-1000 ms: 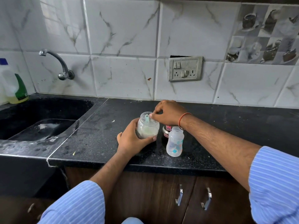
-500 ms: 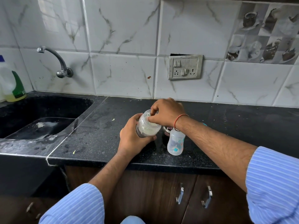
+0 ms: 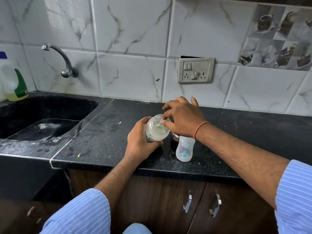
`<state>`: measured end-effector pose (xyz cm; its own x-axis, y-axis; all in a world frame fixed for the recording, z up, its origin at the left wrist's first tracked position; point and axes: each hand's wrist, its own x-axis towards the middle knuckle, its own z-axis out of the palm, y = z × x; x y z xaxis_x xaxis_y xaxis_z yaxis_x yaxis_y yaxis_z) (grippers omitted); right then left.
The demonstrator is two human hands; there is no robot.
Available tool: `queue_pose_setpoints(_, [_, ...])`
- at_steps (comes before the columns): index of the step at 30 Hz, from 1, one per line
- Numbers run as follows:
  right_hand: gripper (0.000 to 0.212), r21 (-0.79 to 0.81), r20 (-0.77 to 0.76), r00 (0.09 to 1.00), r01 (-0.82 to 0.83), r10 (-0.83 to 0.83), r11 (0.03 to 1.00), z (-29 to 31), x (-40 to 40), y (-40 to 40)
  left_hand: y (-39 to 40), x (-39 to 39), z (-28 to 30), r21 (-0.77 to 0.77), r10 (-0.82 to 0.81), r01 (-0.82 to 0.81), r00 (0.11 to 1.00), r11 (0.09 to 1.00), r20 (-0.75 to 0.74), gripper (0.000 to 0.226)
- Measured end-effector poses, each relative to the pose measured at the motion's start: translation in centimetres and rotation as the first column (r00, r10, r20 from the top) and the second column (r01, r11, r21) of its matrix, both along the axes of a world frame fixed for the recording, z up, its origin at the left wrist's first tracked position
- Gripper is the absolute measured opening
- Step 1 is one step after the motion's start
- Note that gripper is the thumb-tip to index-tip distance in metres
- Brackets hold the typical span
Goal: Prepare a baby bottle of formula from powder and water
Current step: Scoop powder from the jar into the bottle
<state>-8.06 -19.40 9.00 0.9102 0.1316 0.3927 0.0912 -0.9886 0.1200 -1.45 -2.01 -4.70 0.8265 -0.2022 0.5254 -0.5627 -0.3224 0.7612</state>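
A: Left hand (image 3: 141,142)?
B: Wrapped round the jar (image 3: 156,128), tilted, powder inside, lifted off the counter (image 3: 104,132).
A: Right hand (image 3: 183,118)?
B: Pinching a scoop (image 3: 159,126) in the jar mouth.
A: Bottle (image 3: 184,148)?
B: Upright on the counter, 4 o'clock of the jar, under the right wrist.

No legible txt, red label on dark jar (image 3: 175,139) prob unreadable

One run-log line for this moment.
left hand: grips tilted powder jar | right hand: pinches scoop inside jar | baby bottle: upright, uncapped, on counter
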Motion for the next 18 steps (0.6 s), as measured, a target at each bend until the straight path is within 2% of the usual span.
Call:
queue_pose_setpoints(3, [0.027,-0.094,0.033,0.999,-0.015,0.018,0.995,-0.3,-0.3,0.2,0.0,0.0,0.0,-0.006,-0.005,0.005,1.000,1.000,-0.006,0.101])
queue_pose_setpoints(6, [0.027,-0.104,-0.014,1.000,0.011,-0.013,0.994,-0.4,-0.2,0.4,0.0,0.0,0.0,-0.005,-0.006,0.006,1.000,1.000,0.001,0.102])
queue_pose_setpoints(11, [0.023,0.031,-0.081,0.996,0.037,-0.035,0.999,-0.8,0.3,0.2,-0.1,0.0,0.1,0.004,0.001,-0.001,1.000,1.000,0.006,0.102])
queue_pose_setpoints(18, [0.019,0.209,-0.074,0.996,0.066,-0.051,0.976,-0.9,1.1,0.1,-0.1,0.1,0.0,0.000,0.006,-0.006,1.000,1.000,-0.024,0.104])
